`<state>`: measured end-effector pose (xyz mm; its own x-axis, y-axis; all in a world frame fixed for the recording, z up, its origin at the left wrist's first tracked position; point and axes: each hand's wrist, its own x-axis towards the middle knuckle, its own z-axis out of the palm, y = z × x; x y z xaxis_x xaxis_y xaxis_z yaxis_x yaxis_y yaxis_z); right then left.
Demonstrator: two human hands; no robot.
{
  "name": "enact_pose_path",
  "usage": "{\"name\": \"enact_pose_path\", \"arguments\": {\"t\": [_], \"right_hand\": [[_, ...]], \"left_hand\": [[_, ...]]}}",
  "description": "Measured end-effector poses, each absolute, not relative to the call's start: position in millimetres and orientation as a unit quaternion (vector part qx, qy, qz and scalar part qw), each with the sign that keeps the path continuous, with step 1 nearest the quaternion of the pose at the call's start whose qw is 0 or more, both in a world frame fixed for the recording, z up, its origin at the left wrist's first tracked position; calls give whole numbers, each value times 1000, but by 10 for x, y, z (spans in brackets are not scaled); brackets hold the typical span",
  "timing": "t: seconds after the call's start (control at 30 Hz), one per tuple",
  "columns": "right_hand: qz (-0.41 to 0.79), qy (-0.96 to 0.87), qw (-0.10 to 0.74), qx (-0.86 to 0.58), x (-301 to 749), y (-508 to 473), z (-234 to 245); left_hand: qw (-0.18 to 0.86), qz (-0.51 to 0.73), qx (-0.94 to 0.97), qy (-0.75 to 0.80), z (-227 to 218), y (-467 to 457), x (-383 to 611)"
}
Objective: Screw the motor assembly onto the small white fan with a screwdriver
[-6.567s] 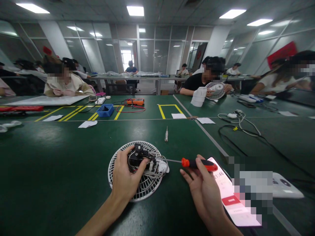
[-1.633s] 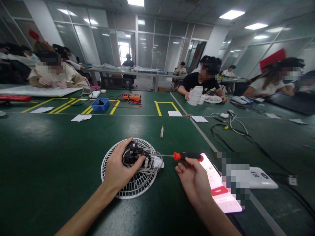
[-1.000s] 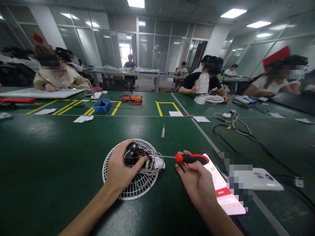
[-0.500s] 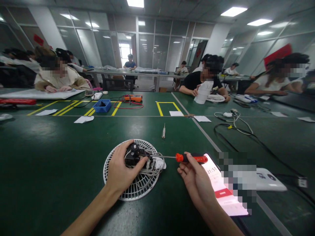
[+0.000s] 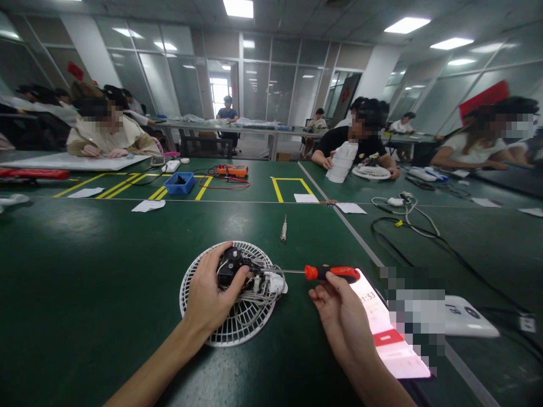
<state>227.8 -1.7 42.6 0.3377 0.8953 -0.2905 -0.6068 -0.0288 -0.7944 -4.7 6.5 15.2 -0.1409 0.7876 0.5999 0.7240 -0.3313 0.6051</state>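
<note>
My left hand [image 5: 212,288] is closed around a black fan motor assembly [image 5: 230,264], thumb pressed against its right side. The motor sits over a round white fan grille [image 5: 229,333] lying on the green table. Loops of pale cable [image 5: 250,299] and a white plastic part [image 5: 276,282] lie at the motor's right. With my right hand [image 5: 343,311] I hold a red and black screwdriver [image 5: 333,273] by its handle between thumb and fingers. Its shaft runs level to the left, the tip at the motor; exact contact is too small to tell.
A small clear-handled screwdriver [image 5: 284,230] lies beyond the grille. A lit phone [image 5: 399,356] is beside my right wrist, a white device [image 5: 473,316] farther right. Cables [image 5: 407,226] cross the right side. A blue bin [image 5: 179,183] and orange meter [image 5: 232,170] stand farther back. Co-workers sit opposite.
The view has shifted slightly. My right fingers have changed their grip on the screwdriver handle, and my left thumb has moved slightly left and up. The motor remains in my left hand.
</note>
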Motion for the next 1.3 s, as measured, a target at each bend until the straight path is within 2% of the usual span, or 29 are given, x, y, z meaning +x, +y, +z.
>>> {"name": "enact_pose_path", "arguments": {"t": [0.4,1.3], "right_hand": [[593,-98,653,-461,2284,-10,355],[577,-125,671,-449,2283,9,370]], "left_hand": [[37,494,650,577,146,67,-33],[38,503,643,576,170,70,-17]]}}
